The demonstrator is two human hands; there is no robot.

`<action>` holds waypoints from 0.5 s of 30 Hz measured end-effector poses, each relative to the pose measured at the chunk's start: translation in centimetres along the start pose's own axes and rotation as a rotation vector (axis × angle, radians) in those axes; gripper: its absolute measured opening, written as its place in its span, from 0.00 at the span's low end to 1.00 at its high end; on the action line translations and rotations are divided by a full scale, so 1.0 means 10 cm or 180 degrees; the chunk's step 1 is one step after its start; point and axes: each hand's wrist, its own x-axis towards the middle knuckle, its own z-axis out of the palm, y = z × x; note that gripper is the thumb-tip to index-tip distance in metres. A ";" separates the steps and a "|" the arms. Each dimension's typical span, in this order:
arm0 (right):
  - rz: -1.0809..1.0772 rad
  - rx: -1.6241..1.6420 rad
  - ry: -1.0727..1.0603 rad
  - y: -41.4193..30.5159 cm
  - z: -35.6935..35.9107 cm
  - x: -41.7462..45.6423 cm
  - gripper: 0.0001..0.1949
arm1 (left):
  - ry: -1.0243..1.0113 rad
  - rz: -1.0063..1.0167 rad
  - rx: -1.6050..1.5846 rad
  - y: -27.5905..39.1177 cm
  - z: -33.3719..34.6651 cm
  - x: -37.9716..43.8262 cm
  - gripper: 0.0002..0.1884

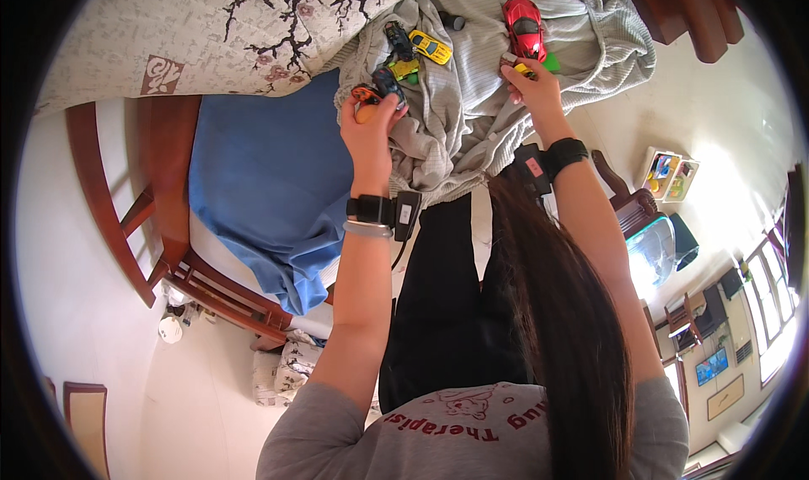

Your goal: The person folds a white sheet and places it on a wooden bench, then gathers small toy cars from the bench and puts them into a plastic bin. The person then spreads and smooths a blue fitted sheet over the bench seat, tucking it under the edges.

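My left hand (373, 126) closes around a dark toy car (388, 83), with an orange toy (364, 94) and a rounded orange piece (364, 113) also at its fingers. My right hand (538, 91) pinches a small yellow toy (524, 70), partly hidden by the fingers. Just beyond it lies a red toy sports car (525, 28), with a green piece (551, 62) beside it. Past my left hand are a yellow toy car (430, 47), a black toy car (399, 40) and a yellow-green toy car (403, 69). All these toys are on or over a rumpled grey ribbed blanket (480, 88).
A floral-patterned cover (189, 31) spreads at upper left, above a blue cloth (265, 164) on a wooden-framed seat or bed (167, 183). A dark cylindrical object (451, 20) sits on the blanket. Farther right are a tray of items (670, 175) and a wooden chair (635, 208).
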 end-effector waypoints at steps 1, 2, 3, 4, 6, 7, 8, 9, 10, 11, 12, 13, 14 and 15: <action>0.0039 0.0056 -0.0082 0.01 -0.05 0.01 0.19 | -0.0133 -0.0131 -0.0225 -0.01 0.01 0.04 0.21; 0.0041 0.0373 -0.0254 0.04 -0.10 -0.01 0.18 | -0.0272 -0.0266 -0.0450 -0.02 0.03 0.07 0.20; 0.0107 0.0679 -0.0328 0.04 -0.13 -0.05 0.17 | -0.0409 -0.0402 -0.0689 -0.05 0.05 0.10 0.20; 0.0173 0.0984 -0.0398 0.03 -0.16 -0.10 0.17 | -0.0522 -0.0385 -0.0572 -0.12 0.10 0.10 0.17; 0.0320 0.1469 -0.0666 0.04 -0.27 -0.19 0.14 | -0.0612 -0.0480 -0.0673 -0.22 0.21 0.12 0.17; 0.0362 0.1698 -0.0680 0.07 -0.31 -0.25 0.14 | -0.0669 -0.0538 -0.0731 -0.26 0.27 0.13 0.17; 0.0402 0.1927 -0.0696 0.10 -0.34 -0.32 0.14 | -0.0630 -0.0495 -0.0698 -0.29 0.31 0.12 0.17; 0.0443 0.2152 -0.0705 0.12 -0.39 -0.37 0.13 | -0.0612 -0.0474 -0.0802 -0.33 0.34 0.13 0.18; 0.0469 0.2435 -0.0922 0.17 -0.47 -0.39 0.13 | -0.0592 -0.0451 -0.0906 -0.35 0.35 0.14 0.18; 0.0456 0.2723 -0.1067 0.19 -0.54 -0.42 0.13 | -0.0569 -0.0427 -0.1012 -0.36 0.35 0.15 0.19; 0.0449 0.3016 -0.1215 0.21 -0.58 -0.47 0.13 | -0.0529 -0.0375 -0.1042 -0.40 0.33 0.15 0.18; 0.0439 0.3308 -0.1369 0.22 -0.62 -0.51 0.14 | -0.0496 -0.0315 -0.0972 -0.42 0.29 0.15 0.17; 0.0402 0.3533 -0.1681 0.24 -0.68 -0.53 0.16 | -0.0618 -0.0235 -0.0983 -0.44 0.23 0.12 0.18; 0.0368 0.3590 -0.1741 0.24 -0.72 -0.56 0.16 | -0.0740 -0.0145 -0.0992 -0.44 0.18 0.08 0.18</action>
